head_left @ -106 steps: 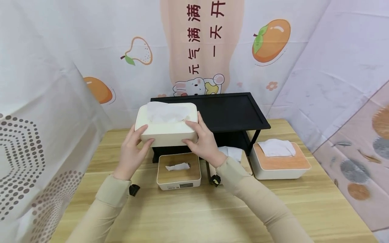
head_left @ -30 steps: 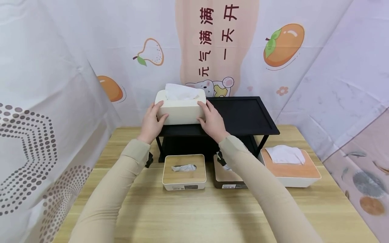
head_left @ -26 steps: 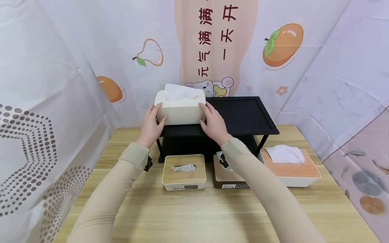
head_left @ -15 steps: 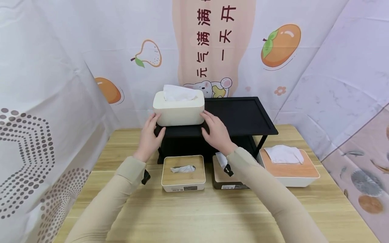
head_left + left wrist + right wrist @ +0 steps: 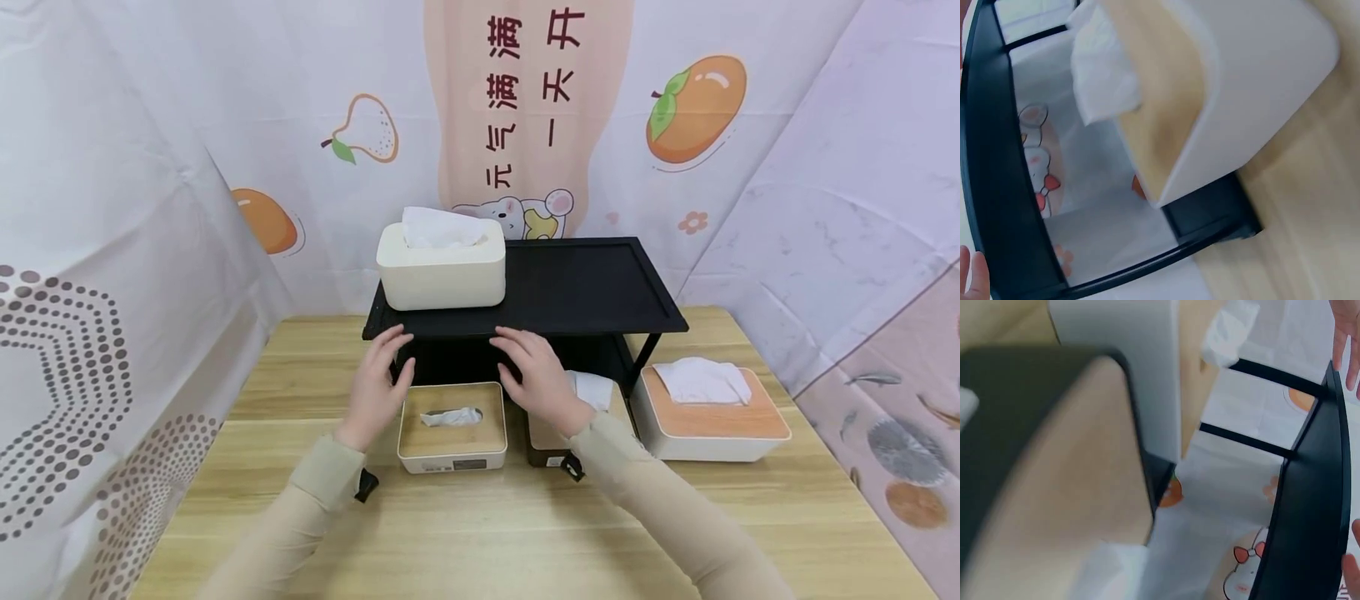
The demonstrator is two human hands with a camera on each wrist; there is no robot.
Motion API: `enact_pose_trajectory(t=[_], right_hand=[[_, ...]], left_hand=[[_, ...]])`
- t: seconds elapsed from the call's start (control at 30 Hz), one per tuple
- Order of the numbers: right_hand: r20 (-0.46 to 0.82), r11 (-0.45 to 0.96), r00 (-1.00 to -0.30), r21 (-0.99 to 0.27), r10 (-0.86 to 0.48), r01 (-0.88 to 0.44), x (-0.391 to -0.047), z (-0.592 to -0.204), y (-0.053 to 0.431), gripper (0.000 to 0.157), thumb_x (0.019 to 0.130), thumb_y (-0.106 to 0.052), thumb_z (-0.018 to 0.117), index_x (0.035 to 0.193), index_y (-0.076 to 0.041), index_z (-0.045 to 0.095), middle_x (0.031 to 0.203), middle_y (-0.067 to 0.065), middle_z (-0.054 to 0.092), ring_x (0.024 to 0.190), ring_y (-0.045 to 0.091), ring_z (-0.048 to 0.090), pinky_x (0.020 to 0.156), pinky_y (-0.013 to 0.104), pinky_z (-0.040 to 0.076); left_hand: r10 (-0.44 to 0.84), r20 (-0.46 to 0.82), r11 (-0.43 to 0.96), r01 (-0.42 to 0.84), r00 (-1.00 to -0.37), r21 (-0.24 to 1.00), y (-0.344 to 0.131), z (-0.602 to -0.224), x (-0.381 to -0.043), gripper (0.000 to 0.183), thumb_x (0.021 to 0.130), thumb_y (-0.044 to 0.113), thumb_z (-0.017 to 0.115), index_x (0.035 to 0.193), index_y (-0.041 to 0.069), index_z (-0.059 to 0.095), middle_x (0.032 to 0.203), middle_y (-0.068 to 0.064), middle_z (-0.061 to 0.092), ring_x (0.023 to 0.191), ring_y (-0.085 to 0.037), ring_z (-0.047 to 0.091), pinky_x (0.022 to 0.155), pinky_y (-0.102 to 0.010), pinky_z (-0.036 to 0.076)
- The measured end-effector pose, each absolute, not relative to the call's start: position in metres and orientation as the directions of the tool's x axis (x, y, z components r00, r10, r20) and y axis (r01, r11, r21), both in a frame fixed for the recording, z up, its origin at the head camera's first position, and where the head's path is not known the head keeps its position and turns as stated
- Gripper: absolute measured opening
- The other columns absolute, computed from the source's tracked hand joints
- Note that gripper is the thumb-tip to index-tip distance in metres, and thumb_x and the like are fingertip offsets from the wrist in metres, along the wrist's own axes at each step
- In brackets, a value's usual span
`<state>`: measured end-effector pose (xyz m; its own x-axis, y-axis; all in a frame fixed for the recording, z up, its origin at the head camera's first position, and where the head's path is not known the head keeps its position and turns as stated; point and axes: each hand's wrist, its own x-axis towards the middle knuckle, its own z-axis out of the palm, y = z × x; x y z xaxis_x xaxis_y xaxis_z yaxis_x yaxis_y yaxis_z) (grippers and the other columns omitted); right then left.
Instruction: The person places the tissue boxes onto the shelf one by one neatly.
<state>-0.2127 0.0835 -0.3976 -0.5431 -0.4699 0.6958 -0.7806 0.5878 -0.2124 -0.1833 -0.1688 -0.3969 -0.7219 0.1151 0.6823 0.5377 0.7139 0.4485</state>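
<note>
On the left half of the black rack's top shelf (image 5: pixel 585 287) stands a cream tissue box (image 5: pixel 442 285) with a white tissue sticking out. My left hand (image 5: pixel 375 392) hovers in front of the shelf's front edge, fingers relaxed and holding nothing. To its right my right hand (image 5: pixel 542 379) is likewise relaxed, apart from the cream box. Below and between the hands sits a white tissue box with a light wooden lid (image 5: pixel 427 442). A dark brown tissue box (image 5: pixel 542 429) is partly hidden under my right hand and sleeve.
At the right of the wooden table (image 5: pixel 450 542) stands a white tissue box with an orange-brown lid (image 5: pixel 757 417). The rack's lower level is dark behind the front boxes. Printed cloth (image 5: pixel 300 50) hangs at the back and both sides.
The cream tissue box was carried back onto the rack's top shelf and let go. Both hands have drawn back and down from it, uncovering more of the brown box's tissue.
</note>
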Motion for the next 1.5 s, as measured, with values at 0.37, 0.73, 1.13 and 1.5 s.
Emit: enact_pose_trajectory(t=[0.37,0.73,1.13,1.5], right_hand=[[0.649,0.537,-0.542,-0.234,-0.534,-0.810,-0.183,-0.439,0.084,0.037,0.076,-0.001,0.069,0.112,-0.004,0.062,0.120,0.013,0.060,0.110,0.025,0.057,0.094,0.040,0.046],[0.566,0.585,-0.601,-0.239,-0.565,-0.775,-0.162,-0.463,0.084,0.034,0.078,-0.012,0.071,0.112,-0.008,0.063,0.119,0.009,0.062,0.109,0.023,0.058,0.094,0.040,0.045],[0.387,0.750,-0.782,-0.272,-0.489,-0.603,-0.155,-0.467,0.085,0.073,0.070,-0.054,0.073,0.130,-0.016,0.053,0.140,0.025,0.039,0.132,0.043,0.033,0.110,0.058,0.022],[0.196,0.861,-0.878,-0.189,-0.437,-0.471,-0.150,-0.473,0.077,0.082,0.069,-0.066,0.066,0.138,-0.028,0.043,0.144,0.020,0.035,0.138,0.044,0.020,0.105,0.067,0.010]], left_hand=[[0.194,0.632,0.705,0.554,-0.751,0.442,-0.166,-0.425,-0.158,0.034,0.082,-0.002,0.065,0.115,0.000,0.059,0.126,-0.020,0.053,0.111,-0.035,0.056,0.081,-0.043,0.053],[0.159,0.586,0.734,0.492,-0.795,0.468,-0.166,-0.444,-0.137,0.032,0.081,0.001,0.068,0.112,0.000,0.061,0.124,-0.018,0.056,0.109,-0.034,0.058,0.090,-0.047,0.048],[0.140,0.312,0.788,0.297,-0.940,0.539,-0.176,-0.461,-0.122,0.050,0.087,0.025,0.065,0.132,0.009,0.050,0.144,-0.022,0.034,0.106,-0.034,0.055,0.085,-0.045,0.050],[0.170,0.066,0.828,0.179,-0.983,0.532,-0.177,-0.484,-0.118,0.097,0.075,0.053,0.069,0.150,0.019,0.017,0.152,-0.028,-0.006,0.137,-0.052,0.003,0.096,-0.068,0.033]])
